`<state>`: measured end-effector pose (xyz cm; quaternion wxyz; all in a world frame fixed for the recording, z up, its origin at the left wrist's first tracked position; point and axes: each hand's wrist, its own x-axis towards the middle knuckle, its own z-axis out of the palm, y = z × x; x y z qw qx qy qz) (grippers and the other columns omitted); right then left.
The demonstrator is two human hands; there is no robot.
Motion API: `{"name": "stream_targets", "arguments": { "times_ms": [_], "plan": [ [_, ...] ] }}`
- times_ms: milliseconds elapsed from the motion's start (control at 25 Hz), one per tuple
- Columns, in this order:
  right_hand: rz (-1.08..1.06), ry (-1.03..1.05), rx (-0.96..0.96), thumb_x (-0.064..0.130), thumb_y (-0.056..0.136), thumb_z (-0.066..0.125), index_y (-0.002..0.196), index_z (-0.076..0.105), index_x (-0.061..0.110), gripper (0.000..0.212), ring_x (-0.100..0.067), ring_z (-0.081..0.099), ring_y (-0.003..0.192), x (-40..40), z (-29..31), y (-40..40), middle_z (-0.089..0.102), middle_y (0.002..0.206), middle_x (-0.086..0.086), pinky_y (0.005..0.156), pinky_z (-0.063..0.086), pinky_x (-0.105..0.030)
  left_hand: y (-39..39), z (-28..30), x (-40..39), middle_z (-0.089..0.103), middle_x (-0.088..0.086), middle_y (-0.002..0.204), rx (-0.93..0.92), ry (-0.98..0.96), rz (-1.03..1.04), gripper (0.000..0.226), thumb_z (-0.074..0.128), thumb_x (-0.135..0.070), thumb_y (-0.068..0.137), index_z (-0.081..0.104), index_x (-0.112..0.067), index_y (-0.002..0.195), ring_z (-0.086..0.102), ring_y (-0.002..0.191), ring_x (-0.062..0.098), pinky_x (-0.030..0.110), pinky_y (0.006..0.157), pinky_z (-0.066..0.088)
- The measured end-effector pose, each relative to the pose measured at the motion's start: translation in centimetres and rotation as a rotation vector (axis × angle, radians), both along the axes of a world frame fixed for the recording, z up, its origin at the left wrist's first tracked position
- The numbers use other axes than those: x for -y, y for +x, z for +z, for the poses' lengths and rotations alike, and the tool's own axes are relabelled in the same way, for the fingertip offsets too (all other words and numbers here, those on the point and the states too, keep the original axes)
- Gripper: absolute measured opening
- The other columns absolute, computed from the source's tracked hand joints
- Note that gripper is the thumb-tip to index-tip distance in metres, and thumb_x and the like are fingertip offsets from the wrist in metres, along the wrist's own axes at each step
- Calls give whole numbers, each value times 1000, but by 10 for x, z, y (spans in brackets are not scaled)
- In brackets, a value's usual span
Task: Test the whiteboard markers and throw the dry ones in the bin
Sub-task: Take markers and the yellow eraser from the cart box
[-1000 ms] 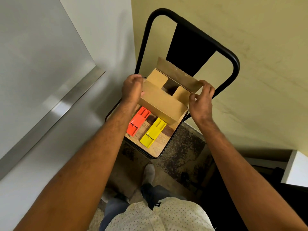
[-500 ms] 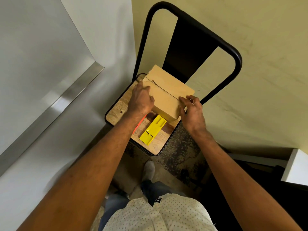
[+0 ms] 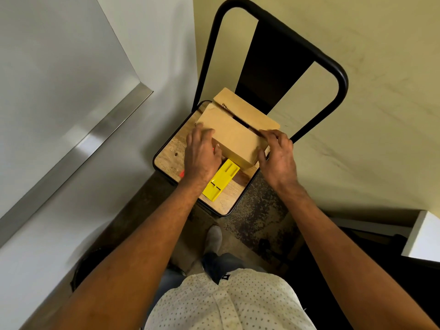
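Note:
A brown cardboard box (image 3: 234, 134) with its flaps folded down sits at the back of a wooden chair seat (image 3: 169, 156). My left hand (image 3: 202, 154) rests against the box's left end, fingers on its top. My right hand (image 3: 277, 154) grips the box's right end, fingertips at the seam between the flaps. A yellow plastic piece (image 3: 220, 179) lies on the seat in front of the box. Only a sliver of an orange-red piece (image 3: 182, 173) shows under my left hand. No markers are visible.
The chair's black metal backrest (image 3: 273, 58) rises behind the box. A whiteboard (image 3: 47, 75) with a metal frame hangs on the left wall. A white surface (image 3: 426, 236) is at the right edge. My shoe (image 3: 213, 236) stands on the mottled floor.
The open box flaps were folded shut and the box was set down on the seat. My left hand now covers the orange-red piece, and my right hand shifted up to the seam.

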<state>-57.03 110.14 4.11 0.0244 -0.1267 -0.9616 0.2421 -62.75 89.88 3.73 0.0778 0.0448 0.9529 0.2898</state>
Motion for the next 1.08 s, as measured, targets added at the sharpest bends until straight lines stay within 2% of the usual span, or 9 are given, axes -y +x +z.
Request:
{"name": "stream_targets", "arguments": {
  "times_ms": [80, 240, 360, 560, 680, 800, 880, 1000, 1080],
  "plan": [
    [14, 37, -30, 17, 96, 63, 149, 48, 19, 56, -25, 41, 133, 5, 0, 7, 45, 146, -6, 110, 45, -38, 22, -9, 0, 32, 7, 160, 20, -1, 9, 55, 64, -28, 95, 45, -17, 145, 30, 146, 26, 47, 109, 47],
    [105, 83, -64, 14, 93, 64, 146, 50, 15, 55, -25, 43, 128, 20, -5, 29, 48, 142, -8, 107, 46, -38, 70, -27, -1, 38, 10, 157, 76, -15, -6, 65, 65, -31, 94, 37, -13, 150, 32, 146, 26, 44, 118, 35],
    [248, 89, -88, 10, 93, 63, 141, 53, 10, 49, -24, 47, 121, 34, -16, 48, 54, 134, -10, 104, 46, -37, 97, -41, -1, 42, 11, 152, 91, -51, -26, 69, 71, -32, 89, 39, -11, 147, 36, 143, 26, 45, 116, 37],
    [528, 205, -87, 12, 96, 55, 135, 58, 5, 40, -34, 47, 134, 42, -34, 50, 56, 138, -16, 116, 39, -44, 121, -63, -3, 40, 11, 153, 204, -122, 14, 84, 78, -33, 82, 31, -12, 149, 34, 143, 29, 44, 114, 39],
    [607, 232, -25, 10, 92, 56, 136, 57, 5, 44, -36, 51, 130, 49, -40, 43, 56, 140, -18, 112, 43, -48, 124, -72, -4, 42, 11, 149, 237, -115, 44, 86, 80, -28, 81, 30, -13, 149, 40, 136, 29, 43, 108, 45],
    [630, 246, 126, 8, 90, 58, 146, 50, 6, 57, -37, 52, 128, 55, -51, 35, 51, 146, -19, 108, 47, -50, 119, -76, -2, 48, 12, 143, 194, -159, 51, 76, 78, -20, 82, 37, -10, 146, 44, 131, 29, 40, 106, 43],
    [638, 266, 253, 7, 88, 63, 157, 38, 11, 73, -37, 45, 138, 57, -58, 28, 41, 157, -18, 116, 42, -49, 115, -77, 0, 50, 14, 140, 174, -187, 35, 67, 77, -15, 83, 43, -7, 141, 44, 130, 30, 38, 110, 38],
    [683, 328, 386, 6, 89, 65, 164, 18, 18, 90, -34, 29, 151, 59, -66, 23, 22, 169, -14, 124, 30, -47, 113, -76, 6, 49, 14, 140, 193, -112, 56, 65, 76, -8, 82, 46, -6, 139, 41, 132, 31, 37, 111, 37],
    [672, 329, 386, 4, 89, 64, 165, 14, 20, 92, -34, 28, 151, 60, -68, 23, 22, 168, -13, 124, 30, -47, 116, -74, 12, 47, 13, 142, 198, -50, 55, 66, 75, -5, 81, 46, -8, 140, 39, 134, 30, 39, 109, 40]
  ]
}}
